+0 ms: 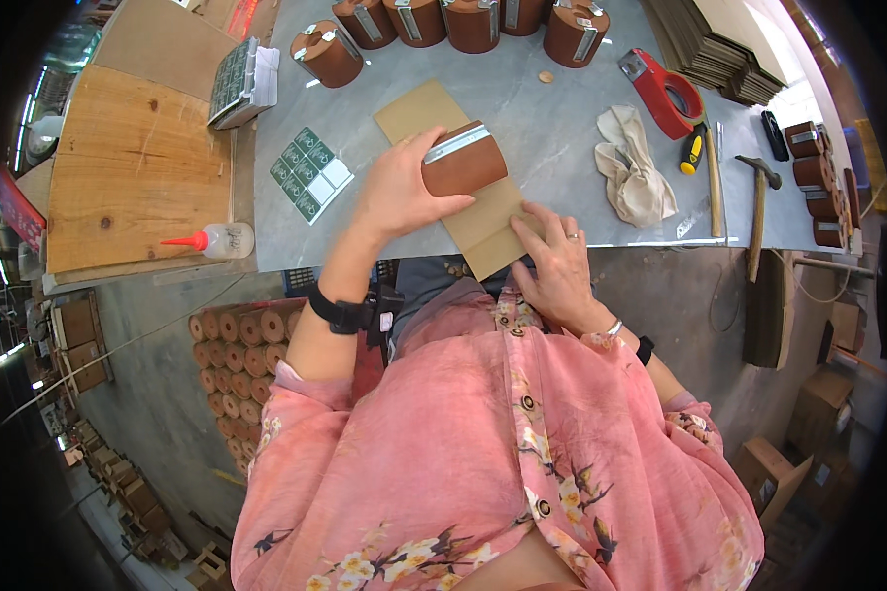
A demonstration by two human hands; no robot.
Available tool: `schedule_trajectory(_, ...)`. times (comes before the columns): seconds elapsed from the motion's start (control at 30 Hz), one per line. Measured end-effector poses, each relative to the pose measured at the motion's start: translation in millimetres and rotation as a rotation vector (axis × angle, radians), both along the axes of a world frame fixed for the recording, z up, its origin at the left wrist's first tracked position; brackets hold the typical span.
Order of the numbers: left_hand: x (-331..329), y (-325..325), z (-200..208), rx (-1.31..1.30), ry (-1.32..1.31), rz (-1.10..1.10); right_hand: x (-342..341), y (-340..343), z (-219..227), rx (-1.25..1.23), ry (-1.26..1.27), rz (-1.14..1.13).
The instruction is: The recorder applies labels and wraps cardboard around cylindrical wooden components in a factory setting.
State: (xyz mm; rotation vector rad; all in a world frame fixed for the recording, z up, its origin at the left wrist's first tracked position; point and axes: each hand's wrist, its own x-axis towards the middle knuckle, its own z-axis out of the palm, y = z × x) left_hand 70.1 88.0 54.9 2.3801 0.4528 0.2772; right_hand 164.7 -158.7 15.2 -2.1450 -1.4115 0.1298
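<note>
My left hand is wrapped round a brown cylinder with a silvery metal strip along its side. The cylinder lies on its side on a long strip of tan cardboard, which runs slantwise over the table to its near edge. My right hand grips the near end of that cardboard, fingers on its right edge. To the left of my left hand lies a sheet of green stickers, with a few places peeled to white. Where the cylinder touches my left palm is hidden.
Several brown cylinders stand along the far side. On the right are a red tape dispenser, a cloth, a yellow-black screwdriver, a hammer and stacked cardboard. A glue bottle lies left beside a wooden board.
</note>
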Motion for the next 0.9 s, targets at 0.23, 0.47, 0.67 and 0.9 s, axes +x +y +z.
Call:
schedule_trajectory(0.23,-4.6,-4.4,-12.4,0.107,-0.226,0.04,0.0,-0.4,-2.1,-0.003,-0.015,-0.003)
schedule_trajectory(0.47,-11.6,5.4,-11.9,-0.426,-0.135,0.129,0.6,0.2,0.8,-0.015,-0.048,0.006)
schedule_trajectory(0.67,-10.8,4.2,-19.7,-0.386,-0.199,0.118,1.1,-0.1,2.8,-0.021,-0.043,0.017)
schedule_trajectory(0.9,-8.7,14.1,-26.7,-0.521,-0.216,0.152,1.3,0.7,2.6,-0.053,-0.037,0.046)
